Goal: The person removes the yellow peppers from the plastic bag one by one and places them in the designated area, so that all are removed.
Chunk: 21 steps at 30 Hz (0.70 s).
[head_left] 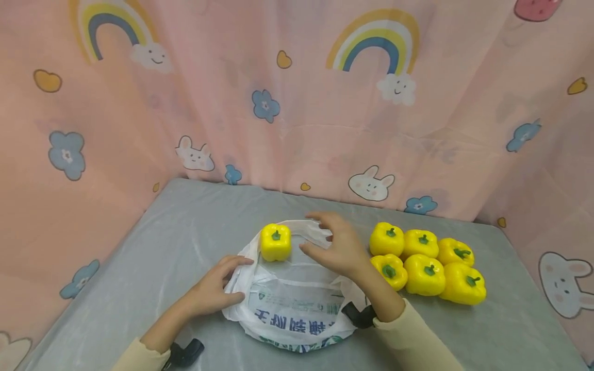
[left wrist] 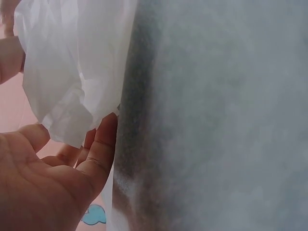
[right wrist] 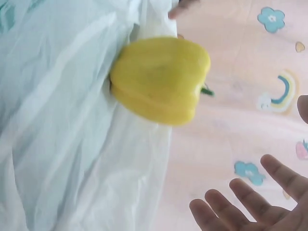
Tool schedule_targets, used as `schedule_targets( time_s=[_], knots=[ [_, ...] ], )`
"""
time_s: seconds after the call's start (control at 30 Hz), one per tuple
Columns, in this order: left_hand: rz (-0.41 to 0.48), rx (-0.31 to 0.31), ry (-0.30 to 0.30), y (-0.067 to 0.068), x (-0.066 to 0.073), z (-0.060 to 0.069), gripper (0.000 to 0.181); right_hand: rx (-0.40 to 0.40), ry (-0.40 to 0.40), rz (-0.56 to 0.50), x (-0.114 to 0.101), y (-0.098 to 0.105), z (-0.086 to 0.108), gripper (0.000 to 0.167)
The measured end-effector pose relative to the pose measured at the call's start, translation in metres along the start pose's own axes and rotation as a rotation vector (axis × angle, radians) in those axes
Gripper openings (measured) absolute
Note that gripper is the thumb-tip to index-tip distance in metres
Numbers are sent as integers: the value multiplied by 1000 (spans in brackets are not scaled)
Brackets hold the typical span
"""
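Note:
A yellow bell pepper (head_left: 276, 243) with a green stem stands stem-up at the far left part of the mouth of a white plastic bag (head_left: 292, 299). The bag has blue and green print and its rim is spread wide. At the left rim, my left hand (head_left: 211, 288) holds the plastic between thumb and fingers; the left wrist view shows a flap of film by these fingers (left wrist: 103, 139). My right hand (head_left: 341, 245) hovers over the bag's far right rim, fingers spread, holding nothing. In the right wrist view the pepper (right wrist: 159, 79) is apart from that hand.
Several more yellow bell peppers (head_left: 424, 274) stand in two rows to the right of the bag, close to my right forearm. A grey cloth (head_left: 199, 216) covers the table. Behind it hangs a pink curtain (head_left: 306, 144) with rainbows and rabbits.

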<state>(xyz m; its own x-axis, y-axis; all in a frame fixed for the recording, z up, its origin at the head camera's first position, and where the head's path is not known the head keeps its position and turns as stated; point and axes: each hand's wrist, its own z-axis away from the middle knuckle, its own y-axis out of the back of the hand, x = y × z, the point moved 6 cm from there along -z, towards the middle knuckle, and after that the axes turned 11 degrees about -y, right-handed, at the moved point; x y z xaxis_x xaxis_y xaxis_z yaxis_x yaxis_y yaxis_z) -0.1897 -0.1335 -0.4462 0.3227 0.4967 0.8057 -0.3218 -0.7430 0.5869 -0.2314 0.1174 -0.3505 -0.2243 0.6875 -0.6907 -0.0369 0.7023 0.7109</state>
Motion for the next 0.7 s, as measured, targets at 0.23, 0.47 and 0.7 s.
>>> schedule_targets(
  time_s=[0.23, 0.47, 0.7],
  knots=[
    [-11, -2, -42, 1, 2, 1, 58, -65, -50, -83, -9, -36, -6, 56],
    [-4, 7, -57, 0, 2, 2, 58, -51, -58, -113, -14, -56, -18, 55],
    [4, -1, -70, -1, 2, 1, 59, -39, -77, -92, -11, -67, -25, 54]
  ],
)
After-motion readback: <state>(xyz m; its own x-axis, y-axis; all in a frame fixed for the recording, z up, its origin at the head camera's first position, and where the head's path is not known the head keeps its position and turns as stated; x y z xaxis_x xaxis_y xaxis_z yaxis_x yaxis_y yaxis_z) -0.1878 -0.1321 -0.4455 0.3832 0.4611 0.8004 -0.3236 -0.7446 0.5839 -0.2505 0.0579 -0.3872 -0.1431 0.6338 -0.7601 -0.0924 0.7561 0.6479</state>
